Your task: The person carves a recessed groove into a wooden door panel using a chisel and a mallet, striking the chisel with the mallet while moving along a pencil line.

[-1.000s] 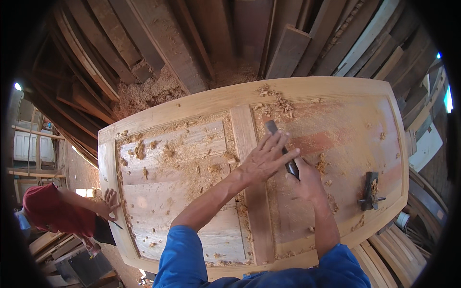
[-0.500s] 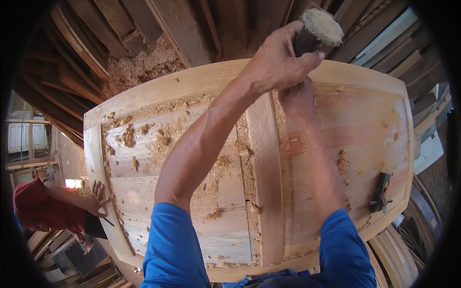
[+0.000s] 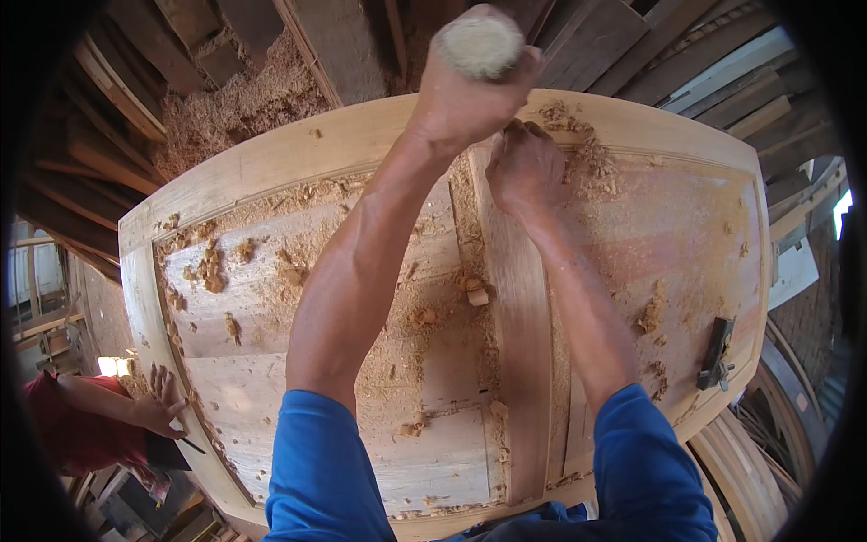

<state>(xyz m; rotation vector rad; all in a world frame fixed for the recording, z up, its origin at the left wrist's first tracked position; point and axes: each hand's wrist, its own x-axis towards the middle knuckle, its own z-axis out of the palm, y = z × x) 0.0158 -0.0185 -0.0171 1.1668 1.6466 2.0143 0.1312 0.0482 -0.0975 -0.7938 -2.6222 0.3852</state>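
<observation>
My left hand [image 3: 470,104] is closed round a dark, thick mallet-like tool with a pale, frayed round end [image 3: 480,47], held over the far edge of a wooden door panel [image 3: 519,388]. Just below it and to the right, my right hand [image 3: 528,167] is closed near the panel's far rail and central upright. What its fingers hold, if anything, is hidden. Curled wood shavings [image 3: 578,135] lie on the far rail beside my right hand. More shavings and dust are scattered across both recessed fields of the panel.
A dark hand plane [image 3: 718,354] rests on the panel's right side. At the left edge, another person's hand [image 3: 161,402] touches the frame. Stacked boards [image 3: 713,68] and a heap of shavings [image 3: 244,117] lie beyond the panel.
My hands have moved left in the picture, the left one with the frayed tool. Its frayed end now faces upward more. Shavings on the far rail beside my right hand have come into sight.
</observation>
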